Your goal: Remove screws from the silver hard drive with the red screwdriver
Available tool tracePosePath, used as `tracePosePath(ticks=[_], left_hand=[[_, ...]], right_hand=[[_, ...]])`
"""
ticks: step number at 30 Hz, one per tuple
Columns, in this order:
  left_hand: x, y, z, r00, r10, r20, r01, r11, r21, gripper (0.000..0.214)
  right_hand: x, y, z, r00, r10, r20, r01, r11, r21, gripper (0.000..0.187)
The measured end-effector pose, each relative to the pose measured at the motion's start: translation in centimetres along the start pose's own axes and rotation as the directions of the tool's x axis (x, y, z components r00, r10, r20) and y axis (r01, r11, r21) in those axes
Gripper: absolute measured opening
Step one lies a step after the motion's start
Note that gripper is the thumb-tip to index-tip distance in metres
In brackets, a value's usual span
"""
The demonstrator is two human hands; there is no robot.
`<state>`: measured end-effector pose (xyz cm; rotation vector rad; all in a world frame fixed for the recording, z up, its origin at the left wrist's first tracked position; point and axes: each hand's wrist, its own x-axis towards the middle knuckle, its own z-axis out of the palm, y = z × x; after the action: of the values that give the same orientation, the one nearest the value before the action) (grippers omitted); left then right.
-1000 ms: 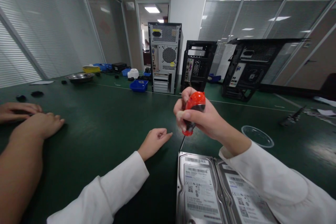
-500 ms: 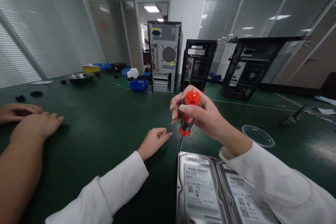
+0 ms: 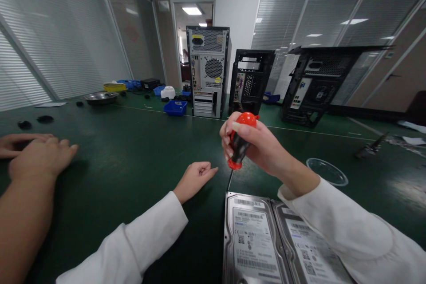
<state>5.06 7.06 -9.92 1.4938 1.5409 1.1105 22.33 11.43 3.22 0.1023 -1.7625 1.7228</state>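
My right hand (image 3: pixel 256 146) is wrapped round the red and black handle of a screwdriver (image 3: pixel 240 144), held nearly upright. Its thin shaft points down to the far left corner of a silver hard drive (image 3: pixel 251 235) lying flat near me. A second hard drive (image 3: pixel 308 248) lies beside it on the right, partly under my right sleeve. My left hand (image 3: pixel 195 179) rests on the green table (image 3: pixel 133 159) to the left of the drives, fingers curled loosely with nothing in them.
Another person's bare arm and two hands (image 3: pixel 36 153) lie on the table at the left. A clear plastic dish (image 3: pixel 328 171) sits to the right. Three computer cases (image 3: pixel 208 71) stand at the back, with blue bins (image 3: pixel 176 108) and a metal bowl (image 3: pixel 100 97) beside them.
My right hand has shifted its fingers on the screwdriver handle, turning it in place. The other person's hands have slid slightly left. My left hand stays put.
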Motion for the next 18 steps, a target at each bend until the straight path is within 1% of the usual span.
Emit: tracePosePath(ticks=[2, 4, 9, 11, 13, 14, 16, 18], left_hand=[[-0.01, 0.11, 0.00, 1.000, -0.002, 0.001, 0.002, 1.000, 0.000, 0.052], [-0.03, 0.20, 0.03, 1.000, -0.006, 0.001, 0.006, 1.000, 0.004, 0.052], [-0.07, 0.36, 0.09, 1.000, -0.016, -0.001, 0.016, 1.000, 0.010, 0.054], [-0.05, 0.42, 0.07, 1.000, -0.020, 0.001, 0.020, 1.000, 0.009, 0.054], [-0.02, 0.46, 0.04, 1.000, -0.021, 0.002, 0.020, 1.000, 0.008, 0.052], [-0.01, 0.48, 0.03, 1.000, -0.019, 0.001, 0.019, 1.000, 0.008, 0.052], [0.00, 0.49, 0.01, 1.000, -0.013, -0.001, 0.013, 1.000, 0.008, 0.051], [-0.03, 0.46, -0.01, 1.000, -0.008, -0.002, 0.008, 1.000, 0.008, 0.051]], right_hand=[[-0.05, 0.12, -0.05, 0.999, -0.026, -0.018, 0.026, 0.999, -0.031, 0.026], [-0.08, 0.10, -0.06, 0.999, -0.031, -0.024, 0.030, 0.999, -0.018, 0.026], [-0.04, -0.37, 0.00, 0.998, 0.039, 0.055, -0.045, 0.993, 0.107, 0.031], [-0.06, -0.47, -0.04, 0.995, 0.073, 0.065, -0.079, 0.992, 0.094, 0.031], [-0.07, -0.44, -0.12, 0.995, 0.088, 0.049, -0.090, 0.995, 0.039, 0.030], [-0.07, -0.38, -0.17, 0.996, 0.079, 0.032, -0.079, 0.997, 0.001, 0.029], [-0.04, -0.20, -0.27, 1.000, 0.020, 0.010, -0.019, 0.998, -0.068, 0.028], [0.00, 0.01, -0.32, 0.999, -0.044, 0.029, 0.046, 0.995, -0.089, 0.030]])
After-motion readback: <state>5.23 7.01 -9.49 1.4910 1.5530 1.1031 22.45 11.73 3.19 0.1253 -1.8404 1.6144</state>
